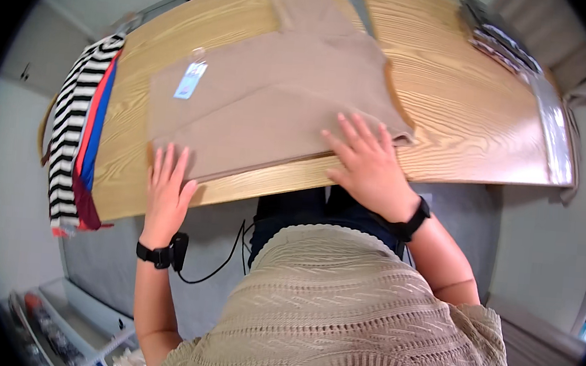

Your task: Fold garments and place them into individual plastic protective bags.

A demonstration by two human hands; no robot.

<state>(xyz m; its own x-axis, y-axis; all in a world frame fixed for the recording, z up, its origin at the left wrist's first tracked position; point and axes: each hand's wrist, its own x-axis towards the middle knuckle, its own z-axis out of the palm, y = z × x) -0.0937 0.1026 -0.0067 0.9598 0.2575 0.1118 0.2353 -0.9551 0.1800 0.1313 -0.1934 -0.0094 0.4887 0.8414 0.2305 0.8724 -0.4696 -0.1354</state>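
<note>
While the head view looked down, a folded tan garment (279, 98) lay across the wooden table (466, 114). Both hands lay flat with fingers spread, gripping nothing: the left hand (166, 186) at its near left corner, the right hand (368, 163) on its near right edge. Striped clothes (74, 136) hung nearby.
</note>
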